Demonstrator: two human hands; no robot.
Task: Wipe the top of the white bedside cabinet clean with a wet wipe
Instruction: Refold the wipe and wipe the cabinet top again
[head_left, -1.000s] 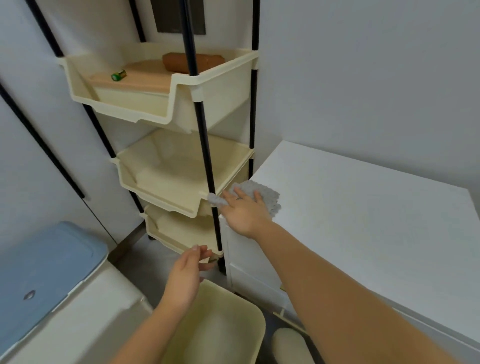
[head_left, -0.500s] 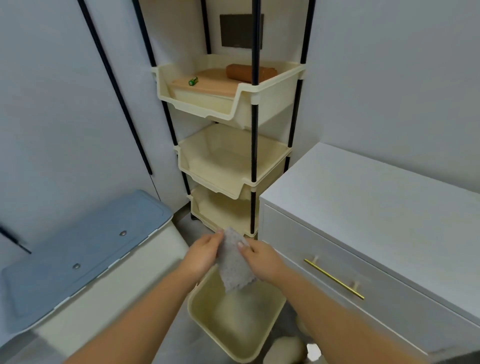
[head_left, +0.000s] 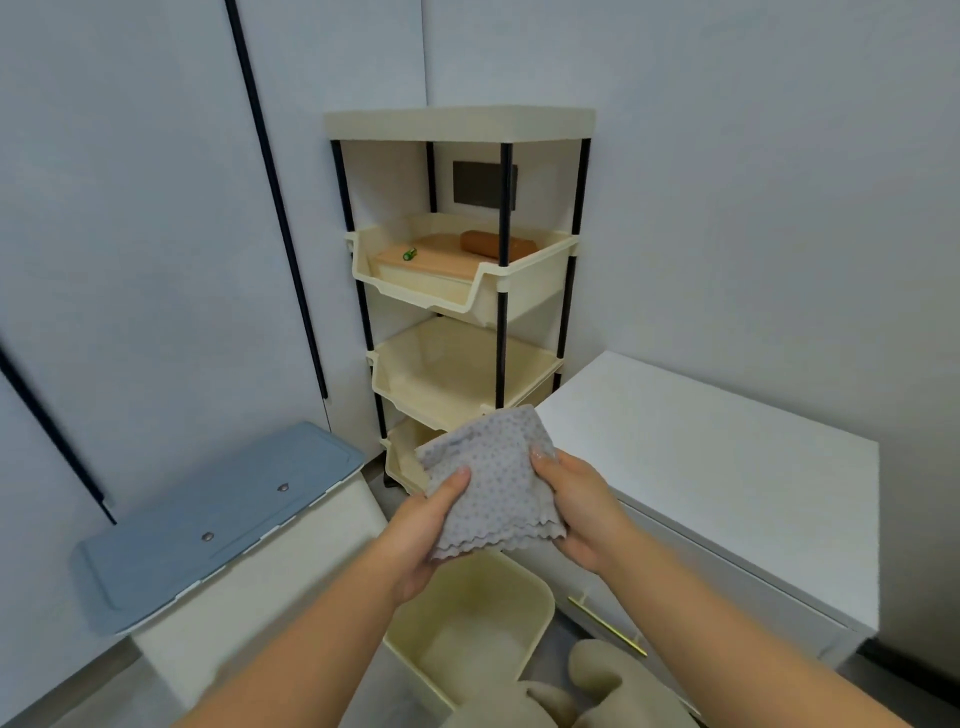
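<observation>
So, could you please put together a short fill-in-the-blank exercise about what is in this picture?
1. The left hand and right hand both hold a dotted ____ wipe.
2. Directly below the wipe stands an open bin coloured ____.
3. The white cabinet stands to the ____ of the hands.
4. Its drawer handle is coloured ____.
Missing words: grey; cream; right; gold.
</observation>
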